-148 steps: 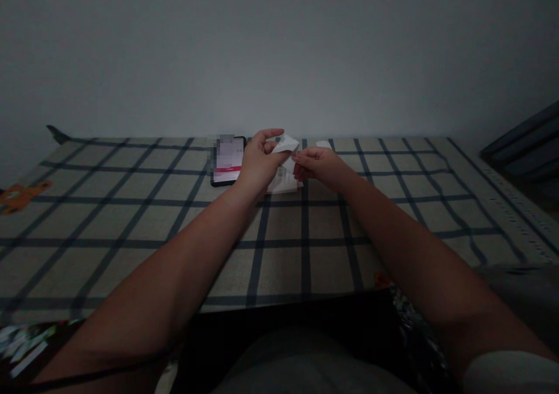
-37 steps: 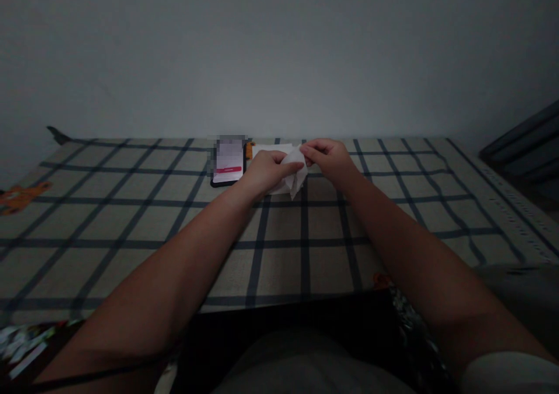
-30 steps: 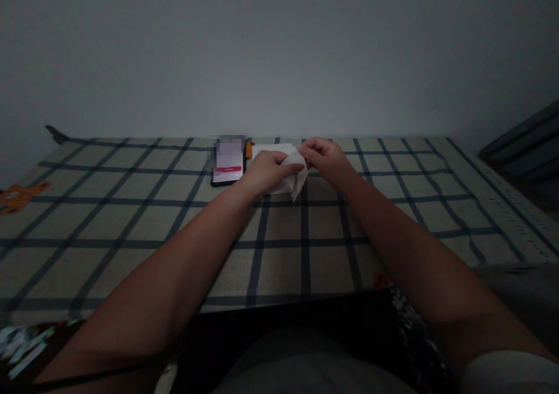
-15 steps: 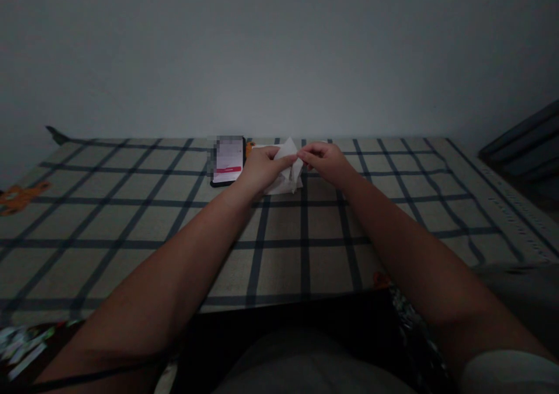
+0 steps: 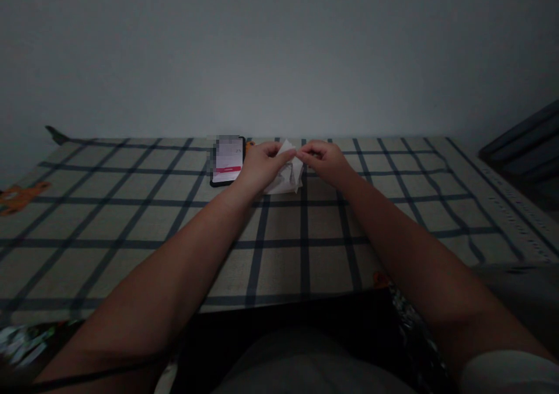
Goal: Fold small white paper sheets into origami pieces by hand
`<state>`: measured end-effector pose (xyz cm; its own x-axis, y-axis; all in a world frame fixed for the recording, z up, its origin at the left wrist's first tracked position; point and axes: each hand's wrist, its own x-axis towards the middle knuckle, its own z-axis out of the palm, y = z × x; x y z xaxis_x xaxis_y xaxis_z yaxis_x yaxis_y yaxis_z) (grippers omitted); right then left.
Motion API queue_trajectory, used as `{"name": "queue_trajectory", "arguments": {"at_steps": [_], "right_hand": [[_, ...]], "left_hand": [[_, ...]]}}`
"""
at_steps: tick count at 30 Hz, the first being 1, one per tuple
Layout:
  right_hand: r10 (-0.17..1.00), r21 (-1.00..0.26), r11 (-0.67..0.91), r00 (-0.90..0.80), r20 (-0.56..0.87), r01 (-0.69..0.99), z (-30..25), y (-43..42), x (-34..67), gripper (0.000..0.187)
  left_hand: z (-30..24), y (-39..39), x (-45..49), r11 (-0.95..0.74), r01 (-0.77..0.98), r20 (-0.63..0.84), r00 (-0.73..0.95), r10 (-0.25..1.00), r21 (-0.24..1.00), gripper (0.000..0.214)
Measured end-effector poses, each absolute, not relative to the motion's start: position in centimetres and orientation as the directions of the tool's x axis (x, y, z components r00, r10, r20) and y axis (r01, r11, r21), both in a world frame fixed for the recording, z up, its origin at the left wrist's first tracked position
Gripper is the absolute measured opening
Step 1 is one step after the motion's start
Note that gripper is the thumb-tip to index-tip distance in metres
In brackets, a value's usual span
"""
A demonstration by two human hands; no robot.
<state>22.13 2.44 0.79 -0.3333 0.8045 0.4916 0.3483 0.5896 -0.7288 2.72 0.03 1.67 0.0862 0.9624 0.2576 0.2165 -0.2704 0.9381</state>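
Observation:
A white tissue [image 5: 290, 177], creased and partly folded, is held between my two hands just above the table. My left hand [image 5: 263, 164] grips it from the left, thumb on top and fingers hidden behind it. From the right, the thumb and fingertips of my right hand [image 5: 322, 158] pinch its upper edge close to my left thumb. The lower part of the tissue hangs in loose folds toward me. White paper seems to lie under it, but I cannot tell whether it is a separate piece.
A phone [image 5: 229, 160] with a lit screen lies left of my left hand. The table wears a checked cloth [image 5: 196, 216]. An orange patch [image 5: 24, 197] shows at the far left, and a grey wall [image 5: 279, 56] rises behind the table.
The tissue's raised peak has sunk and tilted left, and its lower folds have spread a little. Both hands stay nearly in place, still pinching it.

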Motion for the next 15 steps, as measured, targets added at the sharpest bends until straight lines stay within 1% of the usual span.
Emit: {"name": "queue_trajectory", "arguments": {"at_steps": [4, 9, 12, 15], "right_hand": [[0.791, -0.705, 0.607, -0.363, 0.492, 0.367, 0.72, 2.58, 22.20, 0.029], [0.789, -0.676, 0.614, -0.345, 0.508, 0.408, 0.78, 2.52, 22.11, 0.026], [0.798, -0.704, 0.600, -0.343, 0.495, 0.381, 0.70, 2.55, 22.07, 0.028], [0.817, -0.762, 0.564, -0.350, 0.459, 0.319, 0.47, 2.70, 22.02, 0.030]], "left_hand": [[1.67, 0.10, 2.71, -0.284, 0.235, 0.283, 0.038, 0.958, 0.930, 0.029], [1.91, -0.11, 2.86, -0.281, 0.244, 0.277, 0.049, 0.960, 0.928, 0.025], [1.94, -0.19, 2.84, -0.281, 0.234, 0.272, 0.071, 0.960, 0.931, 0.028], [1.81, -0.12, 2.78, -0.269, 0.216, 0.269, 0.029, 0.963, 0.939, 0.028]]}}
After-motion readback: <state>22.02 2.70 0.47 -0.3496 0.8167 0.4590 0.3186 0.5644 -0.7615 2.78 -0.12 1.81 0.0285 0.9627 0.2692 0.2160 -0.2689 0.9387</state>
